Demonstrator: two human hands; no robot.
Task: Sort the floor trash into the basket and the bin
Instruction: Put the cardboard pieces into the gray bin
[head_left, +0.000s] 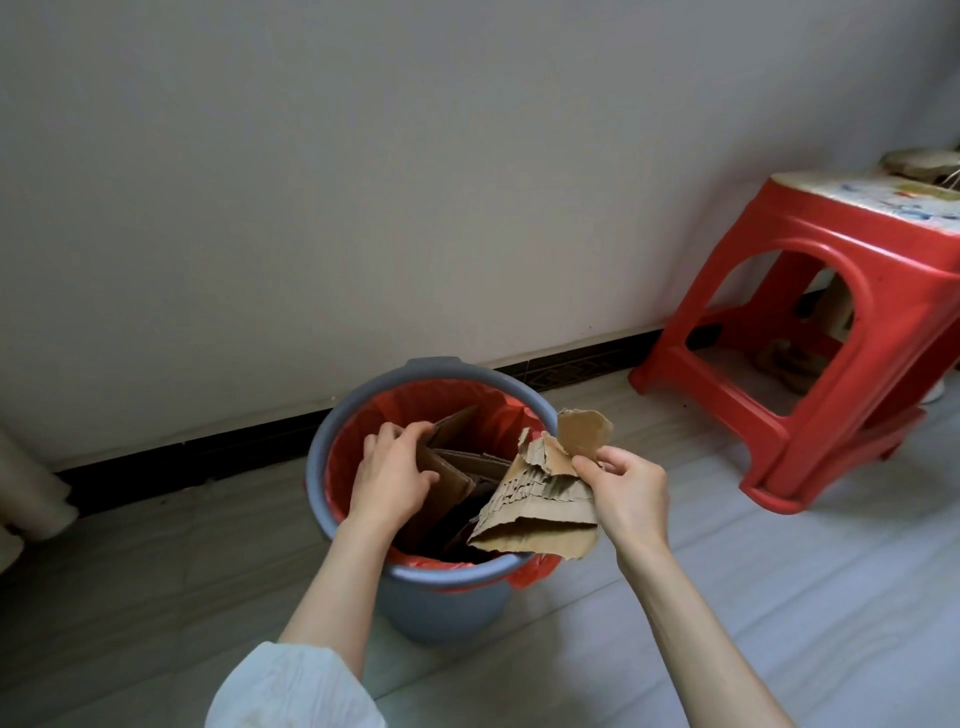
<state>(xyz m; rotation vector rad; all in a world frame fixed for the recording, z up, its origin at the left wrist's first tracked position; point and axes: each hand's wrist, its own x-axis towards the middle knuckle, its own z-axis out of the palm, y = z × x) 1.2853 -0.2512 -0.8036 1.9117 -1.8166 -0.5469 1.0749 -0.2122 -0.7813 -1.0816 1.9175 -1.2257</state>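
Cardboard (540, 499) hung over bin (358, 410), pinched in my right grip (631, 486). Left grip (392, 475) clutched sheet (447, 475) inside bin. Step: binning. Next, I judged: release over opening.

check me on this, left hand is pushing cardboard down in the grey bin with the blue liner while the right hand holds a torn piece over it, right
Not quite: the liner is red, not blue, as the head view shows. The rest holds: the left hand grips cardboard inside the grey bin, and the right hand pinches a torn piece over its rim.
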